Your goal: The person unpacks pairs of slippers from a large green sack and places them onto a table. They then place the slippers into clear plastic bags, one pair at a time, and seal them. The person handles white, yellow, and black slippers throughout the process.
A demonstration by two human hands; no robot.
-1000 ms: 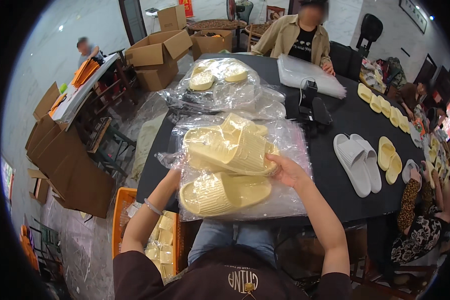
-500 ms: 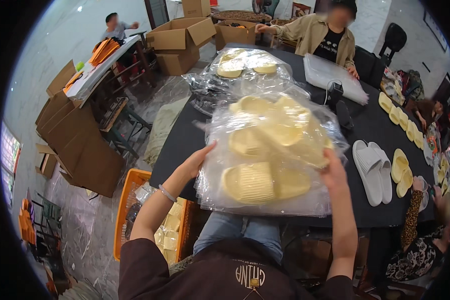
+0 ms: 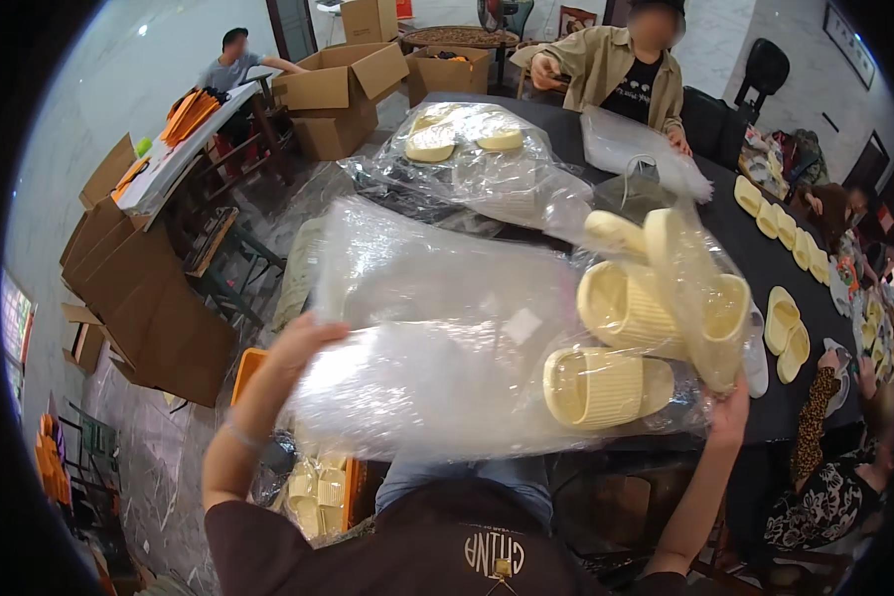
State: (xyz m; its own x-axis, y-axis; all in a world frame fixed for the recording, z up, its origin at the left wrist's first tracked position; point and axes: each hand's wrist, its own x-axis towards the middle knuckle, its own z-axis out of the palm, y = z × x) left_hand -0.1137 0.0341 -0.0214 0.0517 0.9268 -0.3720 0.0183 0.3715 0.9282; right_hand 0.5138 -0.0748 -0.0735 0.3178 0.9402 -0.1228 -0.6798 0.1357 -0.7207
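Bagged slippers [image 3: 634, 310] moved right; grey slippers [image 3: 758, 366] mostly hidden.

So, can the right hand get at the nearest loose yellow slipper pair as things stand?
Probably yes, once freed: the right hand grips a bagged yellow slipper. The loose yellow pair lies nearby on the black table, a partly hidden grey slipper between.

Bagged yellow slippers [image 3: 630, 306] at right mostly hide grey slippers [image 3: 759, 360]; the left forearm [image 3: 246, 422] partly covers an orange crate [image 3: 247, 368].
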